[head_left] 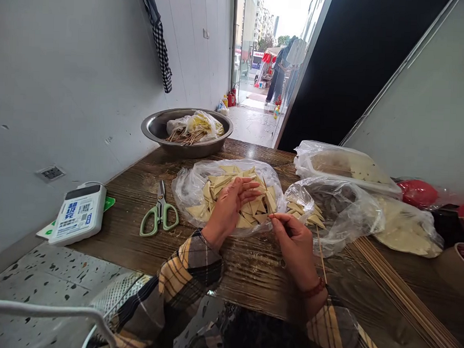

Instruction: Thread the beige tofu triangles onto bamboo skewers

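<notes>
My left hand [230,207] is open, palm turned to the right and fingers apart, over a clear plastic bag [185,185] spread on the table. Pale, folded, pointed pieces that look like bean curd sheet [220,183] fill the bag. At its right edge my right hand [294,243] pinches a thin wooden skewer [268,196] between thumb and forefinger; its lower part is hidden by the fingers. A smaller heap of similar folded pieces [307,213] lies just beyond that hand, with another skewer [321,252] slanting toward the wrist.
Green-handled scissors [160,212] lie left of the bag. Behind stands a metal basin [187,149] holding bagged skewers. Long loose skewers [407,299] and plastic bags [343,166] occupy the right side. A white box-shaped device [78,216] sits at the left edge. A person [280,73] stands beyond the doorway.
</notes>
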A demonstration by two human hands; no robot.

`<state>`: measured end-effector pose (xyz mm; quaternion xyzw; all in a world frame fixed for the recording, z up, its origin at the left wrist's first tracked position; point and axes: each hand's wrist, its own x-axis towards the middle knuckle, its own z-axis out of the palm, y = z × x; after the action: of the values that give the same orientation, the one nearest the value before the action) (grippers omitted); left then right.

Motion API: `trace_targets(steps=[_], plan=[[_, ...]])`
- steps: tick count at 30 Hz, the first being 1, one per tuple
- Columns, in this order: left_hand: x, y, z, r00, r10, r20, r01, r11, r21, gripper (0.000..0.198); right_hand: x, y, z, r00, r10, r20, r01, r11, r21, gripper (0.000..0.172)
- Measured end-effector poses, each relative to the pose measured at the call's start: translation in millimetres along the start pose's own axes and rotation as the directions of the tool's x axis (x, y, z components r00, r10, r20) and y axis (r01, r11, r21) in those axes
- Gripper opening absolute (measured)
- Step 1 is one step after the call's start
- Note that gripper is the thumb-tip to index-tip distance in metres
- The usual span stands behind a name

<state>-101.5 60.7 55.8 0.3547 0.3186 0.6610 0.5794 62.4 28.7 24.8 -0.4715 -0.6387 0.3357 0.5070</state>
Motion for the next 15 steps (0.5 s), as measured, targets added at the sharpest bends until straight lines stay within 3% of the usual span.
trace_targets(steps=[10, 13, 15], plan=[[6.7, -0.2, -8.0, 0.969, 0.206, -0.137, -0.150, 0.930, 0.336, 0.029, 1.0, 1.0, 1.3, 0.999, 0.031, -0.034, -0.030, 0.999, 0.037, 0.019], [11.6, 2.5, -17.3, 0.935, 0.330, -0.131, -0.214, 0.818, 0.533, 0.025, 0.5, 4.3, 0.8, 0.996, 0.087, -0.027, -0.084, 0.992, 0.097, 0.021], [14.8, 4.5, -24.2, 0.898, 0.430, -0.087, -0.247, 0.660, 0.709, 0.022, 0.3, 6.3, 0.3, 0.993, 0.118, -0.024, -0.114, 0.983, 0.143, 0.022]])
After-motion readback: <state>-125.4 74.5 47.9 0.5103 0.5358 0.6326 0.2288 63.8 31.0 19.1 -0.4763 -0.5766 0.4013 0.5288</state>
